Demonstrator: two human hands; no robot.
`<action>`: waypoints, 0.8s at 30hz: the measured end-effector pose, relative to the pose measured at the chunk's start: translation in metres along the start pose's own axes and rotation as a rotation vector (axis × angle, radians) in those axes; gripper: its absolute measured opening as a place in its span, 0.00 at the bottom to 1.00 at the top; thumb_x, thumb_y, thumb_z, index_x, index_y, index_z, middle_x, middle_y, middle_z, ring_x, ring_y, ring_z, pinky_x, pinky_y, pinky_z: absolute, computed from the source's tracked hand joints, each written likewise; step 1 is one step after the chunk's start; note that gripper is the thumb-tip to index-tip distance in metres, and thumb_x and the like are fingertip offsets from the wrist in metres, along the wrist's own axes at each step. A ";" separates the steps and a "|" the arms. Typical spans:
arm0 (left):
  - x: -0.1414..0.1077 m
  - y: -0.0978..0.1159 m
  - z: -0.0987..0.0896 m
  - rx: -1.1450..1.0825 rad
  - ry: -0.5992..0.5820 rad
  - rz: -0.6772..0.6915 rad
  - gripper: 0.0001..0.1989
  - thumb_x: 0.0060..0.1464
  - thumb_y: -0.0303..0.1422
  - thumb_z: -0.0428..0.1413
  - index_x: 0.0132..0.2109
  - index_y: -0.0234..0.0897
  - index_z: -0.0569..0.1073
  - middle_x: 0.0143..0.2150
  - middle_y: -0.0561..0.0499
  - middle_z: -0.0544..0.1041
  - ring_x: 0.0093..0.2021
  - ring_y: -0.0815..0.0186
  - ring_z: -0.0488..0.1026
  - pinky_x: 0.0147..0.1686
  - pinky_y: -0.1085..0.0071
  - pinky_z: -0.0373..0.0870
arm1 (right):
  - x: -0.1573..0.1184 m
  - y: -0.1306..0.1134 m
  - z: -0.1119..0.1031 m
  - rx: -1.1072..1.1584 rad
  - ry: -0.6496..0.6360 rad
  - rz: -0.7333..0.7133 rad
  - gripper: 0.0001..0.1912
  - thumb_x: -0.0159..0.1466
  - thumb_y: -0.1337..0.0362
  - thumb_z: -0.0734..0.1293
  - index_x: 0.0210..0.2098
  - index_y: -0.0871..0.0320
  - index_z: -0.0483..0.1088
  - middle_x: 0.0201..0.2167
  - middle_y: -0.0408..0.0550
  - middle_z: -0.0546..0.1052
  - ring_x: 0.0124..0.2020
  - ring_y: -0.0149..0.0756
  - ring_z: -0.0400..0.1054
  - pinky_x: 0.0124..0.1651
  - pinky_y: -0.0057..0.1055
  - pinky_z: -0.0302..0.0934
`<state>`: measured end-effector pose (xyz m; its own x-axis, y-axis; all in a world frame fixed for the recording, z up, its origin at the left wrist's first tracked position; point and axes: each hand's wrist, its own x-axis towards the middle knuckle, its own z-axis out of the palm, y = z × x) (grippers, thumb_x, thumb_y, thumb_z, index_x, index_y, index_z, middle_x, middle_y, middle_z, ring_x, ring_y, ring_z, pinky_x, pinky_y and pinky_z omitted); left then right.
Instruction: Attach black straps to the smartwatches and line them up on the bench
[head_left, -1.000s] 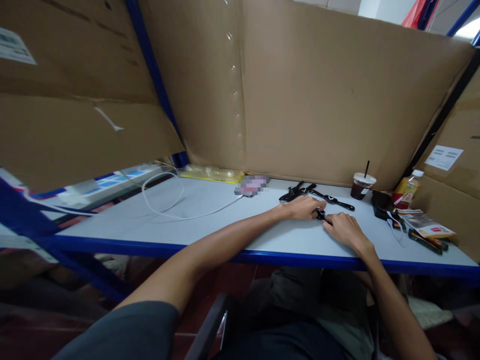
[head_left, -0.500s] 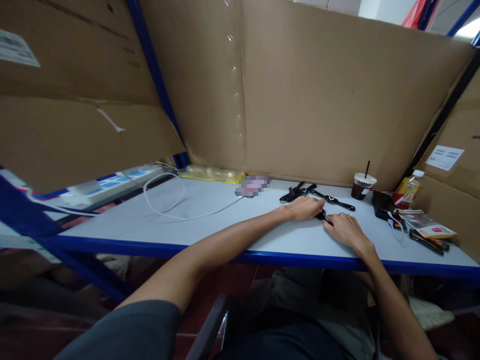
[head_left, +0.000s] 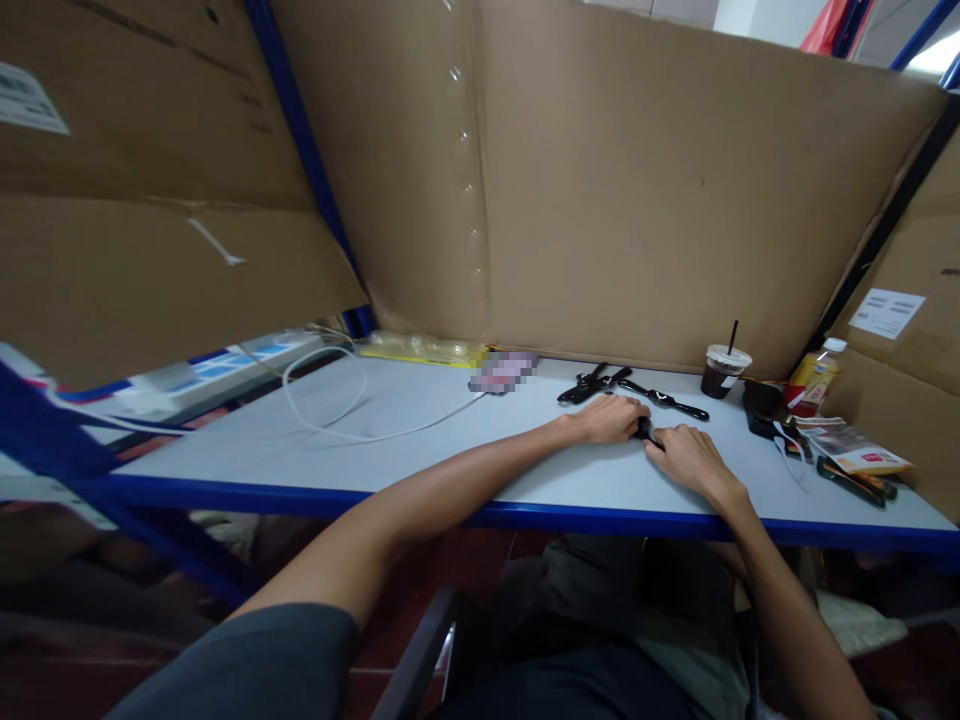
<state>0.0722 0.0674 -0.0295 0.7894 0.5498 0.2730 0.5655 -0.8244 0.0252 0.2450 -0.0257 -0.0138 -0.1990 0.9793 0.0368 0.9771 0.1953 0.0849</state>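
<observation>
Between my two hands lies a glossy black two-handled tool, by its shape a spokeshave (head_left: 643,430), low over the white tabletop; only its middle shows. My left hand (head_left: 611,418) is closed around its left end, palm down. The fingers of my right hand (head_left: 688,455) are curled on its right end, with the thumb near the middle. Just beyond my left hand, several more black tools of the same look lie crossed in a pile (head_left: 594,384). Another black spokeshave (head_left: 664,399) lies by itself to the right of that pile, its long handles stretched out.
A lidded cup with a straw (head_left: 725,372) and a yellow bottle (head_left: 817,378) stand at the back right. A black tray (head_left: 762,410) and a packet (head_left: 862,448) lie there too. A phone (head_left: 504,371) with a white cable (head_left: 405,434) lies left. Cardboard (head_left: 600,200) walls the back.
The view has shifted very slightly. A little more of the tool shows between my hands; both hands keep nearly the same place.
</observation>
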 end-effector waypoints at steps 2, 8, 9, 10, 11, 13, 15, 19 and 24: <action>0.000 0.002 -0.002 0.002 -0.018 0.004 0.15 0.59 0.25 0.49 0.50 0.35 0.75 0.44 0.43 0.81 0.39 0.60 0.78 0.36 0.68 0.68 | 0.000 0.000 0.000 0.004 -0.007 0.002 0.25 0.72 0.57 0.53 0.49 0.61 0.78 0.47 0.62 0.80 0.47 0.48 0.74 0.49 0.36 0.57; 0.003 -0.007 -0.002 -0.113 -0.003 -0.015 0.14 0.60 0.24 0.50 0.51 0.36 0.74 0.39 0.46 0.80 0.37 0.61 0.77 0.35 0.70 0.66 | 0.000 0.000 -0.002 0.006 0.006 -0.013 0.24 0.72 0.56 0.54 0.47 0.60 0.78 0.45 0.62 0.81 0.45 0.49 0.75 0.45 0.36 0.58; 0.005 -0.010 -0.001 -0.148 -0.003 -0.015 0.14 0.60 0.24 0.51 0.51 0.36 0.74 0.38 0.47 0.80 0.37 0.61 0.76 0.36 0.70 0.66 | 0.000 0.000 -0.002 0.003 0.006 -0.012 0.24 0.72 0.56 0.54 0.47 0.60 0.78 0.45 0.62 0.81 0.45 0.49 0.75 0.44 0.36 0.58; 0.006 -0.013 -0.001 -0.181 -0.003 -0.018 0.14 0.61 0.24 0.51 0.51 0.36 0.74 0.37 0.47 0.80 0.37 0.62 0.76 0.36 0.70 0.66 | 0.000 0.000 -0.002 0.000 0.006 -0.010 0.24 0.72 0.56 0.54 0.46 0.60 0.78 0.44 0.62 0.81 0.46 0.50 0.75 0.44 0.36 0.58; 0.007 -0.015 -0.001 -0.212 -0.003 -0.024 0.13 0.61 0.24 0.51 0.51 0.35 0.74 0.37 0.48 0.80 0.37 0.62 0.76 0.37 0.71 0.66 | 0.000 0.000 -0.002 -0.002 0.005 -0.009 0.24 0.72 0.55 0.54 0.46 0.60 0.78 0.44 0.62 0.81 0.46 0.50 0.75 0.44 0.36 0.58; 0.009 -0.020 -0.002 -0.260 -0.001 -0.034 0.11 0.61 0.25 0.53 0.49 0.34 0.74 0.37 0.48 0.80 0.36 0.63 0.75 0.38 0.71 0.66 | 0.000 0.000 -0.001 0.001 0.003 -0.006 0.24 0.72 0.55 0.54 0.46 0.61 0.78 0.45 0.62 0.81 0.46 0.50 0.75 0.44 0.36 0.58; 0.011 -0.024 -0.005 -0.294 0.009 -0.039 0.08 0.61 0.25 0.54 0.46 0.34 0.75 0.36 0.48 0.79 0.36 0.65 0.73 0.38 0.72 0.65 | 0.000 0.000 -0.001 0.003 0.005 -0.006 0.25 0.72 0.55 0.53 0.47 0.61 0.78 0.45 0.63 0.80 0.46 0.50 0.75 0.45 0.36 0.58; 0.013 -0.037 -0.016 -0.349 0.063 -0.107 0.07 0.61 0.28 0.53 0.43 0.33 0.76 0.34 0.50 0.77 0.32 0.68 0.70 0.35 0.73 0.62 | 0.000 0.000 0.001 -0.005 0.023 0.000 0.24 0.73 0.54 0.53 0.45 0.60 0.78 0.44 0.63 0.80 0.46 0.50 0.75 0.45 0.37 0.58; 0.012 -0.056 -0.023 -0.366 -0.071 -0.132 0.10 0.59 0.31 0.52 0.33 0.31 0.75 0.29 0.51 0.75 0.29 0.69 0.65 0.31 0.73 0.58 | 0.001 0.001 0.002 -0.037 0.056 0.032 0.24 0.73 0.53 0.54 0.49 0.61 0.75 0.43 0.63 0.80 0.44 0.50 0.76 0.44 0.37 0.59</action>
<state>0.0447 0.1171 -0.0058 0.7374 0.6516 0.1778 0.5507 -0.7324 0.4003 0.2461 -0.0243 -0.0161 -0.1729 0.9803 0.0959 0.9797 0.1611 0.1196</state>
